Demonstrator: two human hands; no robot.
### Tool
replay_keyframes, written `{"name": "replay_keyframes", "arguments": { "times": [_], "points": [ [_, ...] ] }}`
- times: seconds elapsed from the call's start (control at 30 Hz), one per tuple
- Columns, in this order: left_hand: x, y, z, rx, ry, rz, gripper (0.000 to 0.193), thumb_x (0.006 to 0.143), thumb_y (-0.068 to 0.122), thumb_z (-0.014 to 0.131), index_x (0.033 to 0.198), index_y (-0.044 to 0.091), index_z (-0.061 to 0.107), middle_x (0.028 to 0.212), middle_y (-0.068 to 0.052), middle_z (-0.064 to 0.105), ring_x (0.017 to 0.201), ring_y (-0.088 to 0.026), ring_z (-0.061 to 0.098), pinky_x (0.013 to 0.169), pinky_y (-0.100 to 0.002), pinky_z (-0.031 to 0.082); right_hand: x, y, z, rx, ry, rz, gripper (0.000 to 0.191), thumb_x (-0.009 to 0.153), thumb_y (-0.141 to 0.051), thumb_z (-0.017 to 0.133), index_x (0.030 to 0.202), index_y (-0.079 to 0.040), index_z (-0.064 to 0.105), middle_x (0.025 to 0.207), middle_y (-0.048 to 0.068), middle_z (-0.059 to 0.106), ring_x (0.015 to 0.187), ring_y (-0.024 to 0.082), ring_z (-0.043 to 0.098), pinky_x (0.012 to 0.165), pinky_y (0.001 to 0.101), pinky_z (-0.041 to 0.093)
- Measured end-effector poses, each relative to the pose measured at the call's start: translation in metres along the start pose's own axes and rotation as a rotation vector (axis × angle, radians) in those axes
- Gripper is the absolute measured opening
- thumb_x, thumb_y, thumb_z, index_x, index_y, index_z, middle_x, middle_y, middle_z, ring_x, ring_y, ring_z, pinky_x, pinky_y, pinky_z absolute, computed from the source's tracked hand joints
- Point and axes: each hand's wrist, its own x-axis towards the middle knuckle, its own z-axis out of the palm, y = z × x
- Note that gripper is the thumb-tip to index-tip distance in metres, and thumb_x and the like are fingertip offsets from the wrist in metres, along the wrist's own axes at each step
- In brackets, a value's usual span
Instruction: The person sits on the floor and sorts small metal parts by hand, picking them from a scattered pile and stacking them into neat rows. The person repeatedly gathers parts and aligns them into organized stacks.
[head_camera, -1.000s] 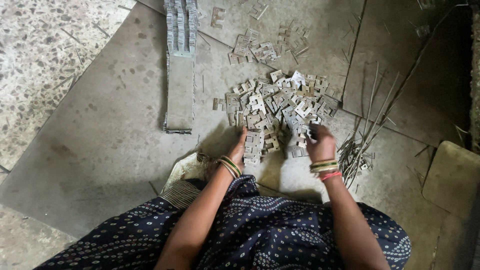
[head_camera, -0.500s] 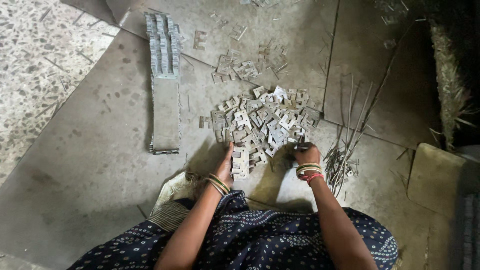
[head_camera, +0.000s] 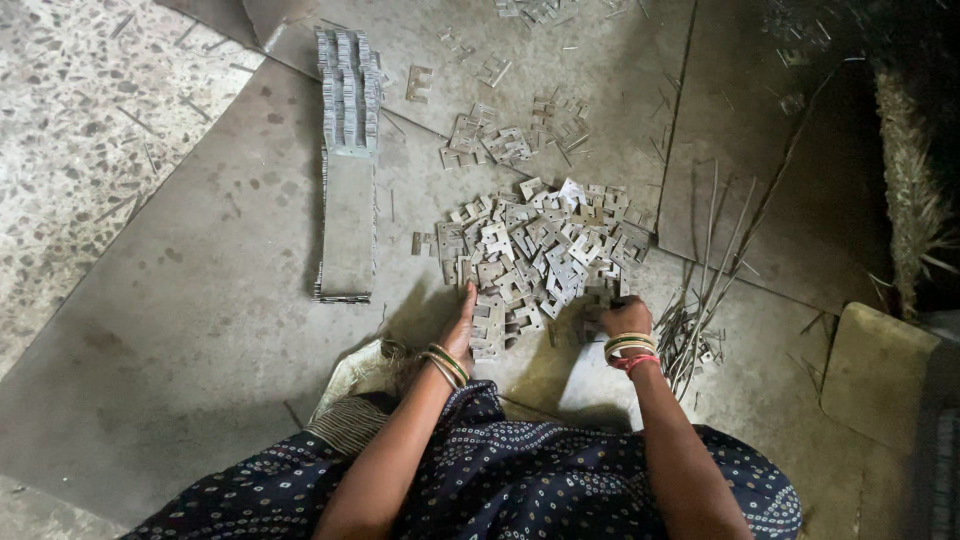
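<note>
A heap of small flat metal plates (head_camera: 545, 255) lies on a grey sheet (head_camera: 200, 300) on the floor in front of me. My left hand (head_camera: 462, 325) rests at the heap's near left edge, fingers stretched flat against a short row of plates. My right hand (head_camera: 624, 315) is curled at the heap's near right edge, with its fingers among the plates; what it grips is hidden. Both wrists wear bangles. My dark dotted skirt (head_camera: 520, 480) fills the bottom of the view.
A long tray (head_camera: 347, 160) with stacked rows of plates at its far end lies left of the heap. Smaller scattered plates (head_camera: 500, 140) lie beyond. Thin metal rods (head_camera: 705, 290) lie to the right, a tan board (head_camera: 875, 375) at right, speckled floor (head_camera: 70, 150) at left.
The view shifted, so the heap sits higher and more centred. My left hand slid forward along the heap's edge. My right hand stayed at the right edge.
</note>
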Motion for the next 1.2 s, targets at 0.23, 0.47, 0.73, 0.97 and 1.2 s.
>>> {"name": "replay_keyframes", "arguments": {
  "times": [0.23,0.47,0.73,0.97,1.2],
  "points": [
    [0.002,-0.001,-0.001,-0.066,-0.162,-0.012,0.075,0.083,0.083,0.057,0.107,0.013,0.072,0.089,-0.007,0.075,0.074,-0.021,0.071,0.071,-0.039,0.06,-0.003,-0.006,0.008,0.172,0.079,-0.403,0.021,0.08,-0.011,0.075,0.099,-0.001,0.075,0.093,0.016,0.075,0.08,0.027,0.075,0.074,0.035,0.063],
    [0.007,-0.003,-0.007,-0.116,-0.175,0.004,0.076,0.079,0.084,0.053,0.106,0.015,0.073,0.083,-0.003,0.075,0.068,-0.018,0.071,0.065,-0.037,0.061,-0.007,-0.024,0.018,0.059,0.173,-1.012,0.041,0.075,-0.013,0.082,0.112,-0.001,0.068,0.105,0.019,0.07,0.09,0.032,0.069,0.075,0.0422,0.06],
    [0.014,-0.008,-0.012,0.05,0.09,0.067,0.073,0.078,0.082,0.063,0.125,0.026,0.059,0.119,0.006,0.069,0.108,-0.011,0.065,0.091,-0.039,0.053,0.007,-0.034,0.029,-0.058,0.133,-0.688,0.052,0.085,-0.024,0.075,0.129,0.001,0.062,0.106,0.028,0.07,0.085,0.048,0.067,0.075,0.0549,0.055],
    [0.014,-0.011,-0.009,-0.123,-0.052,0.05,0.086,0.076,0.087,0.063,0.117,0.012,0.068,0.094,-0.007,0.071,0.081,-0.024,0.066,0.073,-0.042,0.056,0.016,-0.034,0.025,-0.174,0.126,-0.554,0.028,0.091,-0.021,0.073,0.115,-0.007,0.07,0.092,0.023,0.075,0.084,0.041,0.073,0.079,0.0487,0.059],
    [0.015,-0.006,-0.006,-0.089,0.029,0.025,0.106,0.07,0.095,0.05,0.127,0.007,0.066,0.107,-0.011,0.074,0.09,-0.023,0.069,0.078,-0.043,0.06,0.02,-0.028,0.015,0.941,-0.606,-0.375,0.036,0.082,-0.005,0.073,0.118,-0.006,0.07,0.112,0.021,0.075,0.101,0.035,0.075,0.086,0.0387,0.066]
  ]
}}
